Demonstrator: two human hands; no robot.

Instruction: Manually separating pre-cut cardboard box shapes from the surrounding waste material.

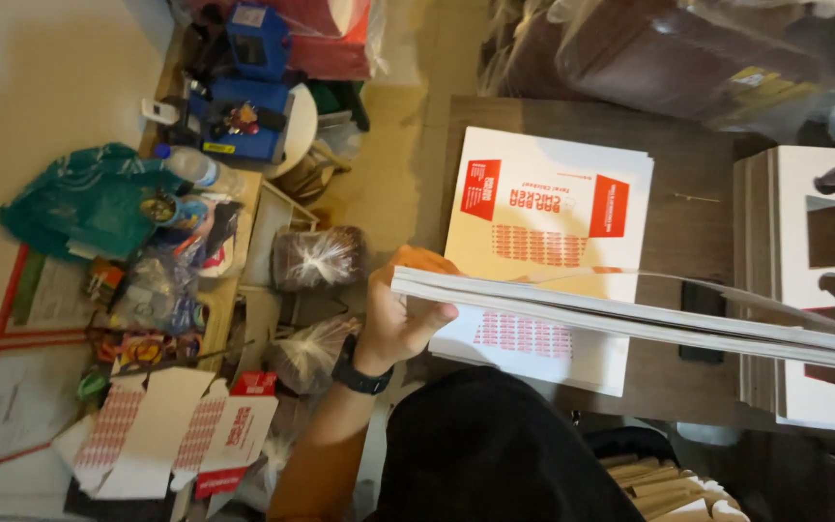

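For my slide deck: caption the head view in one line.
Left hand grips one end of a stack of flat white cardboard sheets above a printed red-and-white carton blank on a dark table.

Left hand (393, 324), black wristband, grips near end of lifted bundle of flat white card sheets (630, 319) above dark wooden table (688, 232). Beneath: stack of flat white box blanks with red print (548, 208). Right: second white stack (804, 290). Right hand barely seen at right edge. Left floor: opened printed carton (161, 430), green bag (89, 198), blue device (244, 106).
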